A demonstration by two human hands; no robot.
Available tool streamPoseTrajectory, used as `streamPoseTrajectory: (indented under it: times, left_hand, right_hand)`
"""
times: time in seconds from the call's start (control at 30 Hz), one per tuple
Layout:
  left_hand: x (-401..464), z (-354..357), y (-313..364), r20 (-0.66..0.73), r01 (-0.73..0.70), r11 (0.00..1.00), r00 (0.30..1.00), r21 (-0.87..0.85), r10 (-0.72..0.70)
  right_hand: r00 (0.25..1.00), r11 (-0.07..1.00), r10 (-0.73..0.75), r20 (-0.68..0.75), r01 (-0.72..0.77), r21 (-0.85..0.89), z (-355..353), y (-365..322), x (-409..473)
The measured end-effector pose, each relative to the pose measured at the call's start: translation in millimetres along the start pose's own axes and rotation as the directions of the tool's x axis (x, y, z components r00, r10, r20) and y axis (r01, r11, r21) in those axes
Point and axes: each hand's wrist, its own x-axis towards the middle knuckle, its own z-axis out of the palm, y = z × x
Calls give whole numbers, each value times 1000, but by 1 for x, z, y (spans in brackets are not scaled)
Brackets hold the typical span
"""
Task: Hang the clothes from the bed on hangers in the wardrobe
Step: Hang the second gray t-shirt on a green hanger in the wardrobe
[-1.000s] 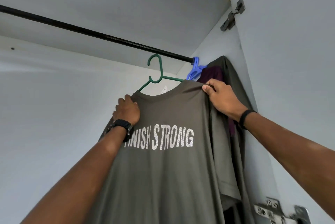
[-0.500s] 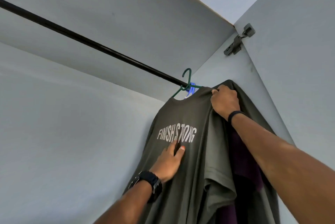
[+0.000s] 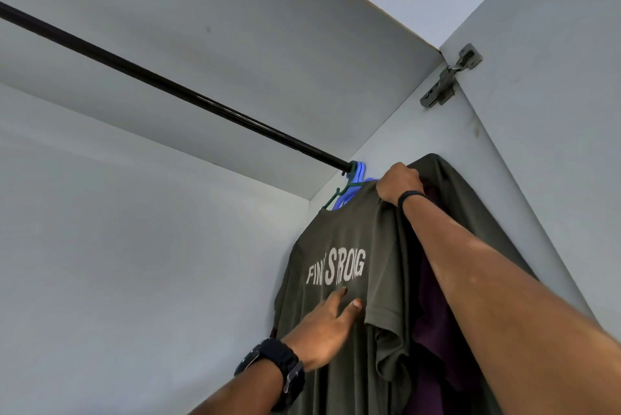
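Observation:
An olive T-shirt [image 3: 349, 233] with white lettering hangs on a green hanger [image 3: 342, 191] hooked over the black wardrobe rail [image 3: 174, 89] at its right end. My right hand [image 3: 398, 181] grips the shirt's right shoulder at the hanger's end. My left hand [image 3: 324, 324], a black watch on its wrist, presses flat against the shirt's front just below the lettering, fingers straight. Behind this shirt hang a purple garment [image 3: 433, 314] and another olive one [image 3: 470, 199], on blue hangers [image 3: 359, 171].
The rail runs bare from the upper left down to the hangers. The wardrobe's side wall [image 3: 420, 132] is close behind the clothes, and a metal door hinge [image 3: 447, 78] sits above them at the upper right.
The green hanger was lifted onto the rail and slid right against the blue hangers. My left hand left the shirt's collar and dropped flat onto its front.

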Motion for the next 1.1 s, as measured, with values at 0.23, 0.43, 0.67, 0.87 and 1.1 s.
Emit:
streamPoseTrajectory:
  times: [0.23, 0.43, 0.67, 0.87, 1.1]
  left_hand:
    - [-15, -1, 8, 7, 10, 999, 1000, -52, -10]
    - [-30, 16, 7, 65, 63, 986, 996, -152, -54]
    - [-67, 41, 13, 52, 74, 954, 997, -292, -62]
    - [-132, 44, 32, -25, 130, 925, 989, -357, -149]
    - [-270, 43, 74, -180, 241, 891, 927, -385, -329]
  right_hand:
    - [999, 994, -22, -47, 27, 103, 8, 21, -30]
    - [998, 963, 16, 56, -30, 266, -6, 45, -91]
    - [989, 926, 148, -6, -136, 353, -22, 67, -190]
    - [957, 808, 287, -27, -227, 543, -29, 67, -288]
    - [866, 541, 349, 358, -498, 678, -60, 59, -392]
